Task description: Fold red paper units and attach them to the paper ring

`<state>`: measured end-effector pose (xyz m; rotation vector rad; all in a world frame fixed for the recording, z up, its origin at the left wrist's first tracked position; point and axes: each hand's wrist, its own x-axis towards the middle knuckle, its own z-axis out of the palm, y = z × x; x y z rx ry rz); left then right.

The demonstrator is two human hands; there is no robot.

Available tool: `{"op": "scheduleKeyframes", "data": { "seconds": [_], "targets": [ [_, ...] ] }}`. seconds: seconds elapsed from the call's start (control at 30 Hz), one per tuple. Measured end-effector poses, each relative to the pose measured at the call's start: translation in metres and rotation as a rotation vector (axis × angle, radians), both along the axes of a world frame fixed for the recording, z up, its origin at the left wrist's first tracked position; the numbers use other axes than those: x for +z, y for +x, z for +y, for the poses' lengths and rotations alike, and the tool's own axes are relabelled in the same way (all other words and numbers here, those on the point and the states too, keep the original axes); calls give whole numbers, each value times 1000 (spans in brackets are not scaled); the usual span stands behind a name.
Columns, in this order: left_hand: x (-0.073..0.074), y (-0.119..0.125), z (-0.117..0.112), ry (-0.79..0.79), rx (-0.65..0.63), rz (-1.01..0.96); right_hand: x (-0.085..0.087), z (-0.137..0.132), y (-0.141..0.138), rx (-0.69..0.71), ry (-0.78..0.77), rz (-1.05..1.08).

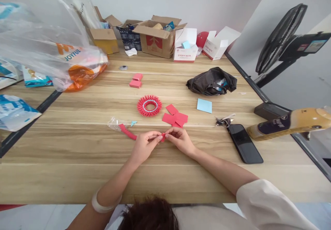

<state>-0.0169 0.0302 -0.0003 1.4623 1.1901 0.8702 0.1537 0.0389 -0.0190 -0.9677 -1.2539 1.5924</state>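
Fingers [156, 140] between clear bag [113, 124] and phone [245, 144]

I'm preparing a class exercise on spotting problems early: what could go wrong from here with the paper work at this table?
The loose red sheets might scatter if the fan blows their way; whether it is running is unclear. The left hand is close beside the curved red strip and could nudge it. The small red piece, pinched between left and right hand, might slip or crease.
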Motion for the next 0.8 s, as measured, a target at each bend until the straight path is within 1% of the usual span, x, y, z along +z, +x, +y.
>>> {"op": "scheduleKeyframes", "data": {
  "seconds": [0.1, 0.27, 0.43, 0.57, 0.67, 0.73, 0.8],
  "targets": [
    [0, 1, -1, -21, -12, -5, -1, 0, -1, -3, 0, -6],
    [-2, 4, -4, 7, -36, 22, -2, -2, 0, 9, 39, -46],
    [1, 4, -5, 15, -33, 98, -4, -3, 1, 0, 89, -90],
    [1, 2, -5, 50, -48, 111, -5, -2, 1, 1, 54, -36],
    [-1, 1, -5, 110, -10, 124, -6, -1, 1, -14, 50, -21],
    [-1, 1, -5, 125, 18, 141, -7, 0, 2, -19, 55, -34],
    [0, 1, -5, 132, 17, 159, -7, 0, 2, -27, 62, -50]
  ]
}}
